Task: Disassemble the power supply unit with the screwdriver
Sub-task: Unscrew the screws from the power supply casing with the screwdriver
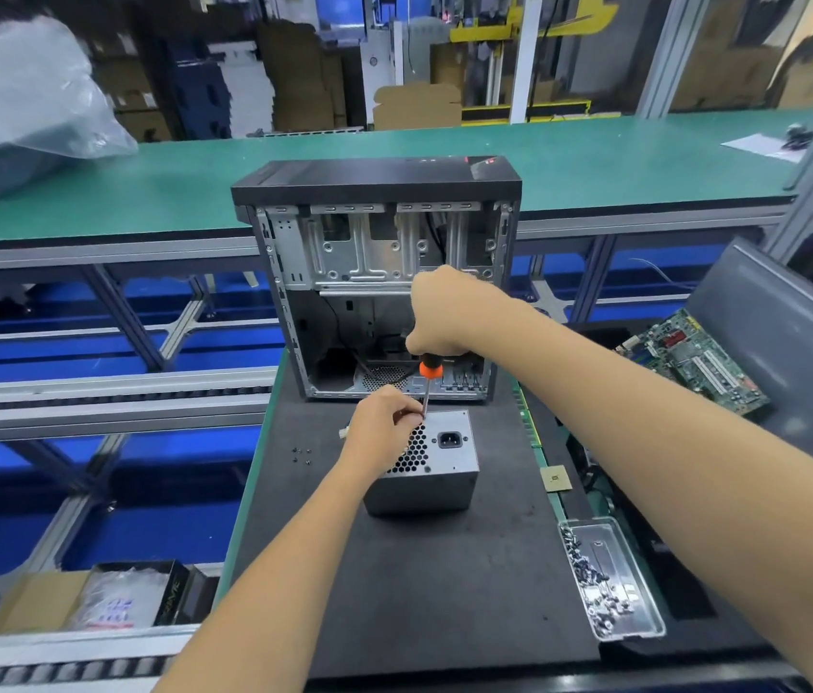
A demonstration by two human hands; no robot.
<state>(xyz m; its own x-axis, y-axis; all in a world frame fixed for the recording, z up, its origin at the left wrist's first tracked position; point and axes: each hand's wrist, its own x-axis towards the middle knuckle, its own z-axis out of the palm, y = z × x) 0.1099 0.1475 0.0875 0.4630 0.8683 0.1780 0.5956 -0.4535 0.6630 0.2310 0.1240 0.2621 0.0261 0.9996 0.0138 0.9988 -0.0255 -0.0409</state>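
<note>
1. We record the power supply unit [432, 462], a grey metal box, resting on the dark mat [424, 582] near its centre, just at 6 o'clock of the open computer case [379, 277]. Its face with honeycomb vent and mains socket points upward.
2. Our right hand [449, 312] is wrapped around the handle of the screwdriver [427, 380]; orange collar and shaft show below the fist, and the shaft runs down to the unit's far edge at about 11 o'clock of the socket. The tip is hidden behind the left fingers.
3. Our left hand [382, 432] rests on the unit's top at its 9 o'clock side, fingers curled and pinched at the shaft's lower end.
4. Small dark screws [301, 454] lie loose on the mat at 9 o'clock of the unit, apart from it.
5. At 4 o'clock, a clear tray [639, 625] holds many screws. A gold square chip [556, 479] sits at 3 o'clock, at the mat's edge.
6. At 2 o'clock, a green motherboard [694, 362] leans in a grey bin [784, 342].
7. Room: green-topped bench [144, 182] at 12 o'clock, behind the case; aluminium framing, blue floor below; cardboard boxes [417, 107] beyond, blurred.
</note>
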